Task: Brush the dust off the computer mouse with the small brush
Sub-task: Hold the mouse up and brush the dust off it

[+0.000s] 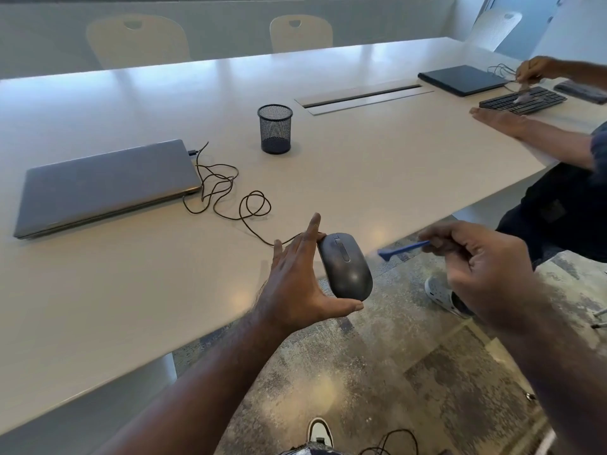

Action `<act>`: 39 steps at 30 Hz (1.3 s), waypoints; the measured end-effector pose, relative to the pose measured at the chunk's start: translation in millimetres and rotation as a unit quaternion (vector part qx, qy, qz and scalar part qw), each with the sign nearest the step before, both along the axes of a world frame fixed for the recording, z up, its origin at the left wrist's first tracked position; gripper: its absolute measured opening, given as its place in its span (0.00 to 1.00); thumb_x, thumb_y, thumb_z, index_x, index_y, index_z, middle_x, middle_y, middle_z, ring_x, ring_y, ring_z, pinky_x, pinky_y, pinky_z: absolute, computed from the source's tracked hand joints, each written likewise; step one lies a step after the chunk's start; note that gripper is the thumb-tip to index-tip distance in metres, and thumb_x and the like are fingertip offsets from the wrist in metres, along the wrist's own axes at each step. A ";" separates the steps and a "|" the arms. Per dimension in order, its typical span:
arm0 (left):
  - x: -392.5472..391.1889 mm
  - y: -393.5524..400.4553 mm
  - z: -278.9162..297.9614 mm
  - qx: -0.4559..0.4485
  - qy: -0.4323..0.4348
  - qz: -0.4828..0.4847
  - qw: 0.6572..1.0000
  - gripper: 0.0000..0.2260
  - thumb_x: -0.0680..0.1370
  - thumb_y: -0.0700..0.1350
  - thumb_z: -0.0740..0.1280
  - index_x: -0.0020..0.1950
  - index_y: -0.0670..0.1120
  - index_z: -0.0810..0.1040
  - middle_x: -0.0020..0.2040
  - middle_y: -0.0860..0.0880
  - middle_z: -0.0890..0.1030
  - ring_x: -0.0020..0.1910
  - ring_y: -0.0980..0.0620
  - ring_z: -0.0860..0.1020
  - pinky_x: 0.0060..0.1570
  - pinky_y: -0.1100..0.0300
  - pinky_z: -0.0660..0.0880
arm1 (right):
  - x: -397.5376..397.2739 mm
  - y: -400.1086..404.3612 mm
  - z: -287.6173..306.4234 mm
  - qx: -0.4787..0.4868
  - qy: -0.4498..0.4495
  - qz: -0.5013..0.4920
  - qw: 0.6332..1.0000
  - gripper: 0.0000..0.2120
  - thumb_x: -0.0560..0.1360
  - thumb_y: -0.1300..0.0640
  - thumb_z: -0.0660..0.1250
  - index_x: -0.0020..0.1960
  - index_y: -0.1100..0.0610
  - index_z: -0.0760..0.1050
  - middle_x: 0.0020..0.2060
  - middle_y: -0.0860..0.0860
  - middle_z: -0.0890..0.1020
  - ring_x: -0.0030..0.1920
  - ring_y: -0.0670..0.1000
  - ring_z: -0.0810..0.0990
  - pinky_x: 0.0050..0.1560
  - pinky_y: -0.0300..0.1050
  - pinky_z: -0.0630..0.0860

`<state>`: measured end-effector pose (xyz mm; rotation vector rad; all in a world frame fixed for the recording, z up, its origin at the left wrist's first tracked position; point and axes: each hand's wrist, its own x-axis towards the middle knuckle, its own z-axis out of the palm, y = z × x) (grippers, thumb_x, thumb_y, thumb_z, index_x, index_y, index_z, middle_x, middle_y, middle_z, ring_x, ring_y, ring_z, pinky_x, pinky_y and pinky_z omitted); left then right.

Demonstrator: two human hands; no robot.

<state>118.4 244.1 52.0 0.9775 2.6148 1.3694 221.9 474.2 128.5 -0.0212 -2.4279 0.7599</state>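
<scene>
A dark grey wired computer mouse (345, 268) is held above the table's front edge by my left hand (297, 284), thumb under its rear and fingers along its left side. Its thin cable (230, 192) trails in loops to a shut grey laptop (105, 185). To the right of the mouse, my right hand (483, 270) grips a small blue brush (402, 249) by its handle. The brush head points left toward the mouse and hangs a short way off it, not touching.
A black mesh pen cup (275, 129) stands mid-table on the white table (131, 290). At the far right another person's hands (499, 121) work at a black keyboard (522, 100) beside a dark shut laptop (463, 79). Chairs line the far side.
</scene>
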 end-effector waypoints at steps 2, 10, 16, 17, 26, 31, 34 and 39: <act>1.2 0.2 -0.5 -0.006 0.003 -0.006 1.000 0.63 0.59 0.68 0.77 0.81 0.55 0.39 0.71 0.58 0.67 0.67 0.80 0.49 0.76 0.45 0.40 | -4.0 2.1 1.0 -0.015 0.019 -0.015 1.000 0.15 0.74 0.70 0.66 0.54 0.55 0.82 0.43 0.47 0.84 0.46 0.40 0.83 0.47 0.31 0.78; 3.7 1.1 2.7 -0.016 0.010 -0.022 1.000 0.63 0.60 0.68 0.77 0.78 0.62 0.33 0.74 0.56 0.65 0.76 0.59 0.59 0.77 0.45 0.39 | -14.6 -16.5 7.9 0.103 -0.028 0.093 0.990 0.15 0.73 0.71 0.69 0.55 0.57 0.82 0.46 0.47 0.84 0.45 0.42 0.83 0.47 0.38 0.79; 4.5 1.7 1.0 -0.039 0.023 -0.028 0.999 0.64 0.60 0.68 0.78 0.80 0.57 0.36 0.77 0.52 0.64 0.78 0.55 0.56 0.77 0.43 0.38 | -18.3 -15.6 19.9 0.042 0.002 0.086 0.995 0.09 0.78 0.57 0.66 0.57 0.50 0.76 0.45 0.40 0.84 0.47 0.38 0.83 0.45 0.38 0.80; 4.7 2.7 1.3 -0.041 0.026 -0.030 0.998 0.64 0.60 0.68 0.78 0.80 0.56 0.37 0.77 0.52 0.63 0.78 0.55 0.56 0.77 0.44 0.37 | -20.3 -16.6 19.9 0.035 0.003 0.072 0.997 0.09 0.78 0.57 0.66 0.57 0.50 0.75 0.46 0.39 0.84 0.47 0.37 0.82 0.45 0.37 0.79; 5.6 2.1 3.4 -0.062 0.039 -0.029 0.997 0.64 0.61 0.67 0.78 0.81 0.54 0.36 0.79 0.51 0.61 0.79 0.54 0.53 0.77 0.46 0.35 | -20.3 -23.9 21.2 0.064 -0.016 0.102 0.993 0.07 0.75 0.61 0.70 0.52 0.54 0.80 0.42 0.44 0.85 0.43 0.39 0.82 0.40 0.39 0.78; 8.1 6.2 4.8 -0.071 0.044 -0.035 0.996 0.63 0.61 0.68 0.78 0.82 0.51 0.42 0.80 0.54 0.58 0.80 0.56 0.52 0.77 0.47 0.34 | -25.6 -26.0 24.8 0.067 0.042 0.082 0.994 0.06 0.77 0.62 0.68 0.52 0.57 0.81 0.43 0.48 0.85 0.44 0.46 0.84 0.43 0.45 0.79; 7.6 6.2 7.0 -0.069 0.042 -0.032 0.996 0.64 0.61 0.68 0.77 0.81 0.55 0.36 0.79 0.52 0.59 0.80 0.55 0.51 0.76 0.49 0.32 | -25.9 -28.2 23.6 0.090 -0.004 0.107 0.990 0.07 0.75 0.64 0.70 0.52 0.56 0.81 0.42 0.48 0.85 0.42 0.45 0.84 0.42 0.46 0.79; 8.3 3.2 5.5 -0.082 0.042 -0.037 0.995 0.64 0.61 0.68 0.77 0.80 0.56 0.35 0.79 0.51 0.60 0.80 0.54 0.51 0.77 0.45 0.34 | -27.1 -20.8 28.9 0.060 -0.005 0.123 0.991 0.09 0.76 0.64 0.69 0.54 0.54 0.81 0.43 0.47 0.85 0.45 0.41 0.84 0.44 0.48 0.82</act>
